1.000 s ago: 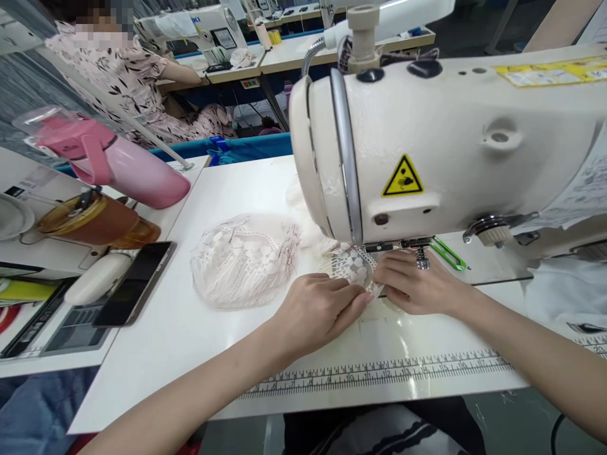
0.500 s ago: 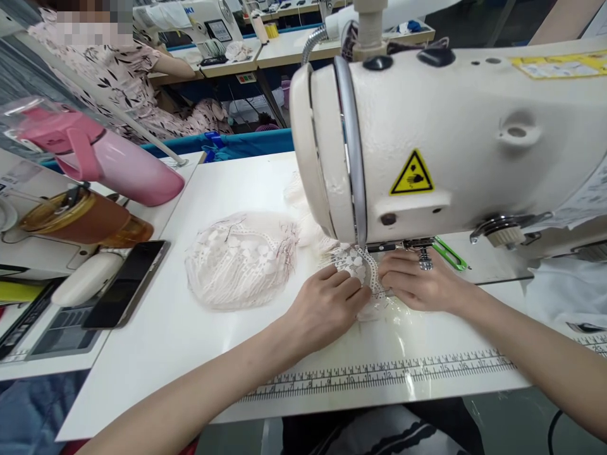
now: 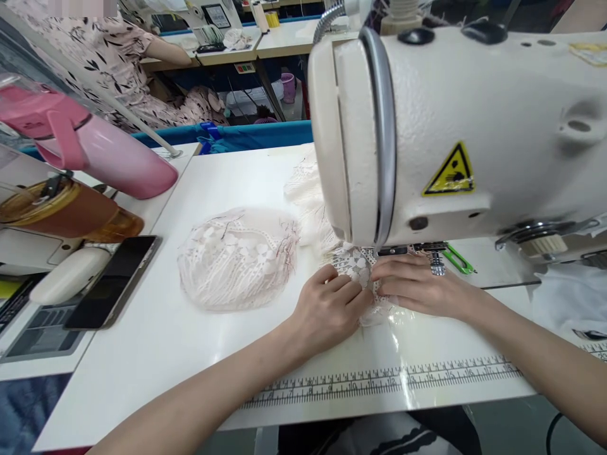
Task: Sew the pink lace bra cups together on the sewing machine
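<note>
White lace fabric [image 3: 351,264] with a flower pattern lies bunched under the head of a sewing machine [image 3: 427,126]. My left hand [image 3: 332,309] is closed, its curled fingers gripping the near left part of this lace. From the right, my right hand [image 3: 424,287] reaches in close to the needle area, its fingers stretched out and lying over the lace edge; its thumb is hidden. The needle itself cannot be made out. Left of my hands rests a separate rounded lace piece [image 3: 239,259] with loose dark threads along its edges.
Just behind my right hand lies a green thread snipper [image 3: 459,258]. A printed ruler [image 3: 351,385] runs along the table's front. Leftward are a phone [image 3: 114,281], a white oval case [image 3: 71,275], an amber cup [image 3: 71,208] and a pink bottle [image 3: 114,151]. Another person [image 3: 109,63] sits beyond.
My view has shifted, so the machine appears nearer and further right. My right hand's fingers have straightened and slid leftward over the lace. The left hand keeps its grip.
</note>
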`<state>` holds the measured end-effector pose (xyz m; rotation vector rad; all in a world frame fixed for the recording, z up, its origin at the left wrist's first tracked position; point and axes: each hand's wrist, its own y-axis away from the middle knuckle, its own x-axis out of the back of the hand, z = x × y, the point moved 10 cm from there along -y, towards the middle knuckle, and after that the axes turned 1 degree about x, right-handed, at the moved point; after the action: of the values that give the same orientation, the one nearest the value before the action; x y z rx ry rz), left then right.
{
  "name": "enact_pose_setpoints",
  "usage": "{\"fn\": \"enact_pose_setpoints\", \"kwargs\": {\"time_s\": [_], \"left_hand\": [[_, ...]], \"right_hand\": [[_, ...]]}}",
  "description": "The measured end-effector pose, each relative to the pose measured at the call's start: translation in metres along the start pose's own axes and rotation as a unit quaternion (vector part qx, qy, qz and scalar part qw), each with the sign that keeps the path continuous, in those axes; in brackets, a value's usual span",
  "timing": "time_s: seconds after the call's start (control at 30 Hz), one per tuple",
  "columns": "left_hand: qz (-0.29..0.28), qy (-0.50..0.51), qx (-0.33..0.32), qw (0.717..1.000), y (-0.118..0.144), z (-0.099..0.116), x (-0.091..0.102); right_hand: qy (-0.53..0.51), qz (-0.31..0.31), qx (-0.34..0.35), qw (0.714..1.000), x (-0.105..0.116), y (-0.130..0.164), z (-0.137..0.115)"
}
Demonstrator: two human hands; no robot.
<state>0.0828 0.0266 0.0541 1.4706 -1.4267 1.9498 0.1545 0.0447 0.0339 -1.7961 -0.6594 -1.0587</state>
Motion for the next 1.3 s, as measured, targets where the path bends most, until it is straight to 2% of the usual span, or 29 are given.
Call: {"fn": "enact_pose_setpoints", "kwargs": {"time_s": [0.17,0.4,0.73,0.9,1.1,1.2,1.3], "left_hand": [[-0.006,-0.038,-0.019,0.999,0.003,0.003,0.001],[-0.036,0.051,0.002,0.998,0.006,-0.002,-0.008],[-0.059,0.068,0.035,0.995,0.009,-0.007,-0.015],[-0.053,0.064,0.038,0.996,0.007,-0.008,-0.017],[-0.046,0.054,0.030,0.997,0.007,-0.006,-0.019],[-0.046,0.052,0.026,0.997,0.006,-0.005,-0.019],[-0.041,0.056,0.023,0.997,0.005,-0.005,-0.017]], "right_hand": [[-0.046,0.050,0.025,0.997,0.013,0.000,-0.004],[-0.022,0.080,0.001,0.997,0.023,-0.003,-0.006],[0.008,0.111,0.008,0.994,0.025,-0.004,-0.008],[0.028,0.095,0.000,0.995,0.021,-0.001,-0.004],[0.167,0.077,-0.036,0.982,0.026,0.000,-0.002],[0.172,0.045,-0.054,0.983,0.022,0.002,0.002],[0.153,0.041,-0.059,0.986,0.019,0.003,0.005]]}}
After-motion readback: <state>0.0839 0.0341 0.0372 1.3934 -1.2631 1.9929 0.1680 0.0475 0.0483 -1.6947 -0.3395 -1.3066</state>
